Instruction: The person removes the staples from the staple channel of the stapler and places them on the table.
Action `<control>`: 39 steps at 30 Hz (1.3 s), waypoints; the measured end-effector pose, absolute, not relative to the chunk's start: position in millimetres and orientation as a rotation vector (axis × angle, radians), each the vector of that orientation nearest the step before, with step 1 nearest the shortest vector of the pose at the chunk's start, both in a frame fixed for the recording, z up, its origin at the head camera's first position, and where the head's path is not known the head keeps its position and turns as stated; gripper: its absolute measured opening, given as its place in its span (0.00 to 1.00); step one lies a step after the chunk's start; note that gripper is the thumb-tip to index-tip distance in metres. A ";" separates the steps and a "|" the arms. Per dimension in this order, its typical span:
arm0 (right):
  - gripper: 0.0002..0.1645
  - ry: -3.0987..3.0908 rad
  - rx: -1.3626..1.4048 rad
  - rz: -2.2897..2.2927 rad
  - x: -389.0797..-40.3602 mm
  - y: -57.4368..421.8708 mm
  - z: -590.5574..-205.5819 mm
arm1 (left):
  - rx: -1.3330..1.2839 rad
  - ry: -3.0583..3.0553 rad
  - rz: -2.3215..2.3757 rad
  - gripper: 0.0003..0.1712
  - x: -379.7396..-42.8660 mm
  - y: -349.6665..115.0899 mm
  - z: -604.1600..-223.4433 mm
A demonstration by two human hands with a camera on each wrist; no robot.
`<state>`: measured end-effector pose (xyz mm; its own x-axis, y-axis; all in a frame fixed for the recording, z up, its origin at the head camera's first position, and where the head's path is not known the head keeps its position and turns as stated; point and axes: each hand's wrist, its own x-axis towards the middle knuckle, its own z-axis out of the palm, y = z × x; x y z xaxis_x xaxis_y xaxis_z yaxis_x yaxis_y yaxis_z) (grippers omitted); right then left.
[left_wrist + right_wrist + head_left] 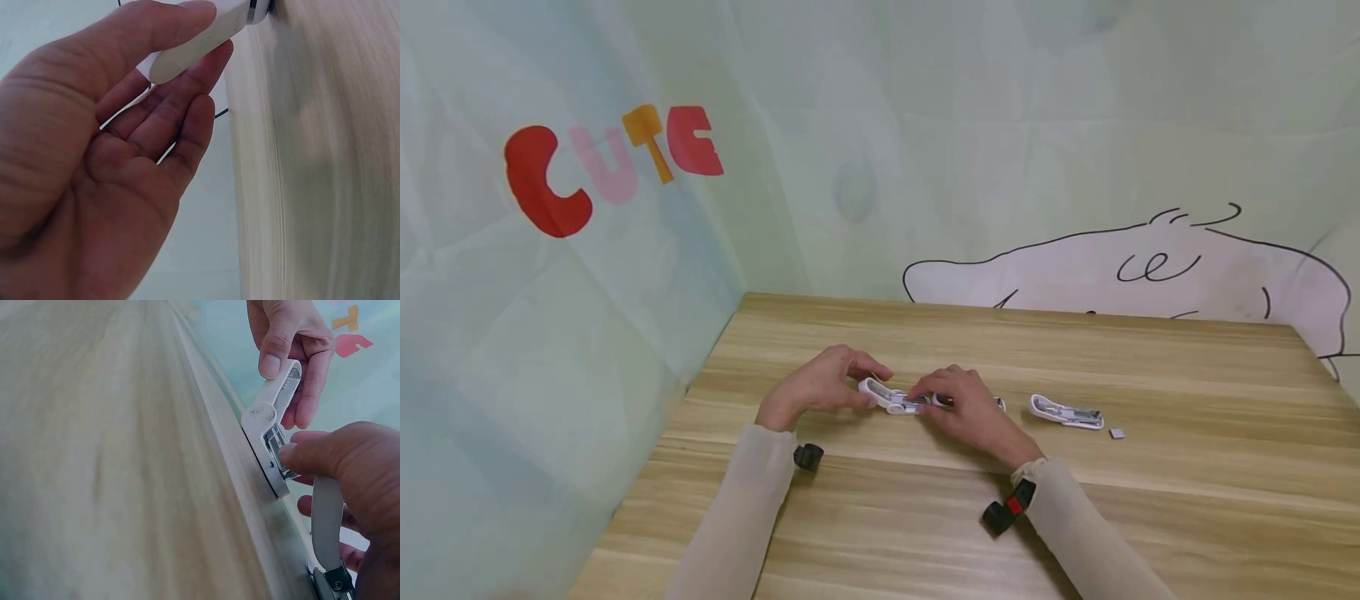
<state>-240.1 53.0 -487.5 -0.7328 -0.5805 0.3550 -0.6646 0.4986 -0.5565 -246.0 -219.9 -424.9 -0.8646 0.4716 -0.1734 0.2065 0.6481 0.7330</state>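
Note:
A white stapler lies folded open on the wooden table, its metal magazine exposed. My left hand pinches the raised white end between thumb and fingers, as the left wrist view also shows. Over the magazine, my right hand has its thumb and fingertips closed in on the metal channel; whatever lies between them is hidden. A second white stapler sits beneath the right hand, mostly covered by it in the head view.
To the right, a third white stapler lies opened out. Beside it is a small grey block, resembling a short strip of staples. Behind the wooden table hangs a printed cloth backdrop.

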 end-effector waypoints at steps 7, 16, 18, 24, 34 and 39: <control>0.11 -2.538 1.065 1.085 -242.8 53.4 -489.6 | 0.553 2.532 1.050 0.25 -245.9 -217.5 -422.6; 0.10 -2.483 1.001 1.198 -240.4 51.5 -486.1 | 0.537 2.533 1.036 0.25 -244.1 -216.3 -419.9; 0.10 -2.487 0.980 1.217 -238.3 50.5 -482.6 | 0.538 2.538 1.029 0.25 -244.6 -216.5 -420.4; 0.18 -2.582 1.003 1.113 -229.9 45.9 -468.4 | 0.517 2.542 1.028 0.24 -245.1 -217.1 -421.7; 0.31 -2.775 1.146 0.795 -222.5 43.9 -462.3 | 0.530 2.556 1.005 0.25 -244.3 -217.4 -422.3; 0.32 -2.789 1.154 0.777 -221.4 45.0 -463.3 | 0.532 2.558 1.007 0.25 -244.4 -216.8 -422.9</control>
